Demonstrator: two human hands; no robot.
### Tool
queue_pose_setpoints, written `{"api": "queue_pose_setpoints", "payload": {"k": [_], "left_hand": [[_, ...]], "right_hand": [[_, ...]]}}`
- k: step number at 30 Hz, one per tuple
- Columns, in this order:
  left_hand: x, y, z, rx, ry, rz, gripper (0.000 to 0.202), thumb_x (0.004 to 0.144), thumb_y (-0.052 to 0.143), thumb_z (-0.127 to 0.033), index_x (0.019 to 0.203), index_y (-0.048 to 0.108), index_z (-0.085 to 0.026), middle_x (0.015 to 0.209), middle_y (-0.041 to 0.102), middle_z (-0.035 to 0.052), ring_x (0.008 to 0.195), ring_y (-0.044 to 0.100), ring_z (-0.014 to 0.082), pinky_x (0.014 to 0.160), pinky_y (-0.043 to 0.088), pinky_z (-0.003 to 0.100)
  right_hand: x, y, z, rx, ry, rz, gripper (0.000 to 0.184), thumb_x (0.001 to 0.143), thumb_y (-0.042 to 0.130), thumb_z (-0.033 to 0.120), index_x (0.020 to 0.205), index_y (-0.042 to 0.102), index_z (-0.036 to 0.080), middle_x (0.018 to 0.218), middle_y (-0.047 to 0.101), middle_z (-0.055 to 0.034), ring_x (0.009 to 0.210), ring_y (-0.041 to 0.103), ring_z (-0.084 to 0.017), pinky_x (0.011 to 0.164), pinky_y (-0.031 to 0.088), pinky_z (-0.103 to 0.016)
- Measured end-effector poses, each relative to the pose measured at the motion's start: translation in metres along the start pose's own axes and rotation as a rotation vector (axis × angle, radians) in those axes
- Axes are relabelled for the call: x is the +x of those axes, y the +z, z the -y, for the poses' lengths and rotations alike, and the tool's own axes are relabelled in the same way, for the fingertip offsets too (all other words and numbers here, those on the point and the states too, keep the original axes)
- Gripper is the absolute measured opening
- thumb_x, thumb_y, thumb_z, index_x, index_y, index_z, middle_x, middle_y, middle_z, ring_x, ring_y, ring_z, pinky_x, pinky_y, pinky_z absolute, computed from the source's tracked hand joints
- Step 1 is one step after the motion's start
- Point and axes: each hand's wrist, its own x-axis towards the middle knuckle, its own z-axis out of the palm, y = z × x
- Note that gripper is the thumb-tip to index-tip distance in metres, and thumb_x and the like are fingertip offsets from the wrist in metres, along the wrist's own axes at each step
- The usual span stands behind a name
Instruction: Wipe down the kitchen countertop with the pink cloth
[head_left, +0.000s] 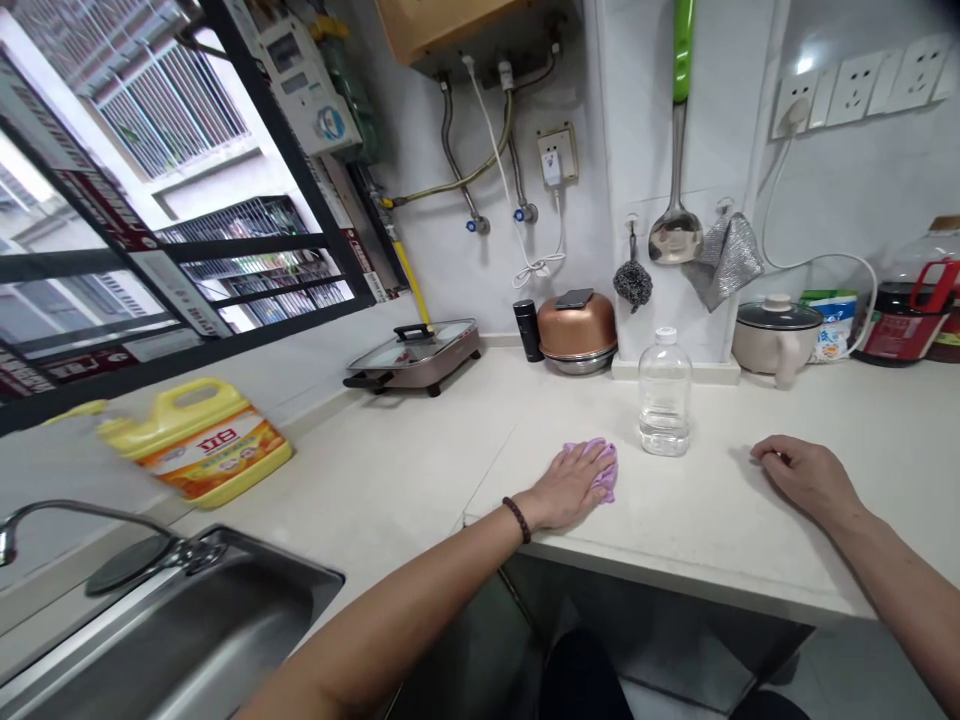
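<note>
My left hand (571, 484) lies flat on a small purple cloth (604, 468), pressing it onto the pale countertop (420, 450); its fingers are stretched out over the cloth. A clear plastic bottle (664, 394) with a white cap stands upright just right of the cloth. My right hand (804, 474) rests on the counter farther right, fingers curled down onto the surface, holding nothing that I can see.
A steel sink (187, 630) with a tap (45, 520) is at the lower left, a yellow detergent jug (199, 440) behind it. Along the wall stand an electric grill pan (416, 355), a copper pot (577, 330), a small white cooker (776, 335) and an oil bottle (911, 300).
</note>
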Motion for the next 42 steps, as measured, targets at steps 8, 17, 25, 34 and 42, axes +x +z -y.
{"api": "queue_pose_setpoints", "payload": {"k": [8,17,25,34,42], "left_hand": [[0.091,-0.007,0.014,0.012,-0.119,-0.063,0.066,0.106,0.026,-0.051,0.166,0.026,-0.023,0.178,0.017,0.0093,0.163,0.015,0.0313,0.129,0.014,0.059],[0.159,-0.015,0.021,0.019,-0.260,-0.143,0.063,0.104,0.028,-0.052,0.160,0.037,-0.023,0.175,0.026,0.0109,0.158,0.024,0.0318,0.127,0.019,0.059],[0.147,-0.011,0.013,0.012,-0.267,-0.142,0.065,0.105,0.026,-0.051,0.162,0.034,-0.022,0.176,0.022,0.0104,0.161,0.020,0.0318,0.128,0.017,0.059],[0.074,0.000,-0.020,0.058,-0.140,-0.083,0.068,0.105,0.027,-0.051,0.166,0.024,-0.021,0.177,0.018,0.0120,0.162,0.014,0.0330,0.128,0.016,0.062],[0.039,0.004,-0.045,0.031,-0.119,-0.037,0.070,0.105,0.027,-0.052,0.168,0.023,-0.020,0.178,0.013,0.0120,0.164,0.008,0.0346,0.130,0.011,0.063]], "right_hand": [[0.000,0.000,-0.005,0.001,0.007,0.013,0.032,0.077,0.050,0.046,0.079,0.078,0.030,0.077,0.076,0.0010,0.066,0.067,-0.021,0.065,0.050,-0.034],[0.000,-0.001,-0.008,0.014,-0.006,0.035,0.030,0.079,0.051,0.045,0.083,0.078,0.031,0.085,0.079,0.0030,0.073,0.071,-0.021,0.069,0.053,-0.034],[0.001,-0.002,-0.002,0.028,-0.033,-0.015,0.030,0.078,0.051,0.042,0.080,0.078,0.029,0.080,0.078,0.0004,0.068,0.069,-0.021,0.068,0.052,-0.034],[0.003,0.001,-0.006,0.007,0.006,-0.015,0.032,0.077,0.051,0.044,0.079,0.079,0.029,0.075,0.076,-0.0004,0.066,0.066,-0.021,0.065,0.049,-0.034],[0.000,0.004,0.001,-0.093,-0.097,-0.127,0.029,0.083,0.051,0.035,0.083,0.079,0.028,0.087,0.079,-0.0006,0.076,0.069,-0.022,0.070,0.051,-0.033]]}}
